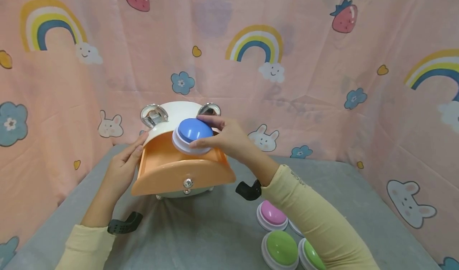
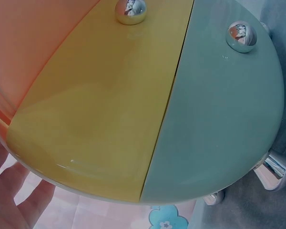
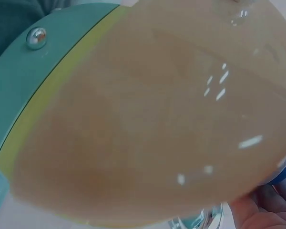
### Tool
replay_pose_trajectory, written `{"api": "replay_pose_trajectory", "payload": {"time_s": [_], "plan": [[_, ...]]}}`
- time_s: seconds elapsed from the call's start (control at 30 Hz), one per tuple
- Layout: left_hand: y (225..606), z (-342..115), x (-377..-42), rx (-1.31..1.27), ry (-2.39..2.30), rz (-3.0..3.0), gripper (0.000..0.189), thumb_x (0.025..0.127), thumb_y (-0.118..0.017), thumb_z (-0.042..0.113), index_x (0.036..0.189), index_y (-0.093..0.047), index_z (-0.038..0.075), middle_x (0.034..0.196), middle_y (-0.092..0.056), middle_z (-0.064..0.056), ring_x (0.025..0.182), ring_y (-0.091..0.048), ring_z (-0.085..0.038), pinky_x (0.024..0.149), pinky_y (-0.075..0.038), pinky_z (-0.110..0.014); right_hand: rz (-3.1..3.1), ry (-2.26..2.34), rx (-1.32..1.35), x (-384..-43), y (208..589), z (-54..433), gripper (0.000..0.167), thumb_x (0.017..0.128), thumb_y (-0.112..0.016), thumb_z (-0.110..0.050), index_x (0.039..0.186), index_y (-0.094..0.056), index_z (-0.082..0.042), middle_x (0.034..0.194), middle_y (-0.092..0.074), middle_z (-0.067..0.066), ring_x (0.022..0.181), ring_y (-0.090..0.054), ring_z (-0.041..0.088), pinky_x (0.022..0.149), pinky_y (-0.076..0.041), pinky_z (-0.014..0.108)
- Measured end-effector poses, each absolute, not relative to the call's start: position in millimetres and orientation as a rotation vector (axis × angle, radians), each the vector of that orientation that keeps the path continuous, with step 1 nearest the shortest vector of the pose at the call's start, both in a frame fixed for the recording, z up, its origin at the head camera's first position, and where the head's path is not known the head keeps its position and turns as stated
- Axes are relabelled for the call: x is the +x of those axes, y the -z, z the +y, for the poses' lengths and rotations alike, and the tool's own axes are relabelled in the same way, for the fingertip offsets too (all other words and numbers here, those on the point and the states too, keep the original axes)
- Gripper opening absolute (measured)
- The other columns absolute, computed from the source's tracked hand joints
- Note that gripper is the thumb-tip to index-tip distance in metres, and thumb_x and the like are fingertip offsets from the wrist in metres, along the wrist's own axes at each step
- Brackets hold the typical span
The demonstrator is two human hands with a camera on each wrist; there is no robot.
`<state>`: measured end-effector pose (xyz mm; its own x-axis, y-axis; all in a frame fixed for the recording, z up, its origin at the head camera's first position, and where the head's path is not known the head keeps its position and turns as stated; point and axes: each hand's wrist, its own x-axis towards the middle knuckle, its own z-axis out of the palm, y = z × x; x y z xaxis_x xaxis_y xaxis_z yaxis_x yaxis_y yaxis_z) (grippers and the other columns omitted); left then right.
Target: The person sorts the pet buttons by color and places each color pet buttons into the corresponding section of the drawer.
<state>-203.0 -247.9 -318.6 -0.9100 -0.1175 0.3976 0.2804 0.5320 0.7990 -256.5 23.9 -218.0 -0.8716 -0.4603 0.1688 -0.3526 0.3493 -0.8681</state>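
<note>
One blue button (image 1: pixel 195 130) | pinched in right hand (image 1: pixel 229 136), over orange drawer (image 1: pixel 161 178) | left hand (image 1: pixel 120 168) straight-fingered against cabinet (image 1: pixel 179 112)

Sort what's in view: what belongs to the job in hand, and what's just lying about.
In the job:
- blue button, held by the right hand
- drawer, open
- cabinet, touched by the left hand

Lying about, though perhaps for later:
- pink button
- green button
- second green button, partly behind the sleeve

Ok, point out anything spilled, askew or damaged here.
Nothing stands out: the orange drawer is open, the right hand grips the blue push button, and the pink button and green buttons sit dome-up.
</note>
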Motion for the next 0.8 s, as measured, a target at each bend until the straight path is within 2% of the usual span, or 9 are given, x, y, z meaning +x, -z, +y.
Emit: {"api": "replay_pose_trajectory", "payload": {"time_s": [0.3, 0.57, 0.8], "plan": [[318, -248, -204, -0.124, 1.354, -2.368, 0.050, 0.106, -0.039, 0.044, 0.153, -0.040, 0.024, 0.160, -0.035, -0.004, 0.149, -0.031, -0.034, 0.116, -0.033, -0.062, 2.491, 1.525, -0.806, -252, 220, 11, 0.065, 0.077, -0.086, -0.025, 0.137, -0.062, -0.022, 0.142, -0.055, 0.004, 0.130, -0.058, 0.029, 0.105, -0.053, 0.041], [319, -249, -205, -0.111, 1.345, -2.379, 0.050, 0.106, -0.038, 0.045, 0.153, -0.040, 0.027, 0.160, -0.035, -0.002, 0.150, -0.031, -0.034, 0.116, -0.033, -0.063, 2.439, 1.489, -0.852, -250, 221, 2, 0.066, 0.076, -0.087, -0.025, 0.137, -0.061, -0.022, 0.139, -0.059, 0.000, 0.124, -0.060, 0.022, 0.106, -0.052, 0.038], [319, -248, -205, -0.123, 1.346, -2.373, 0.050, 0.107, -0.038, 0.043, 0.153, -0.040, 0.025, 0.160, -0.035, -0.003, 0.149, -0.031, -0.034, 0.115, -0.033, -0.062, 2.448, 1.412, -0.833, -248, 222, -4, 0.069, 0.074, -0.088, -0.032, 0.137, -0.061, -0.028, 0.138, -0.060, -0.001, 0.121, -0.060, 0.019, 0.105, -0.053, 0.037]]}}
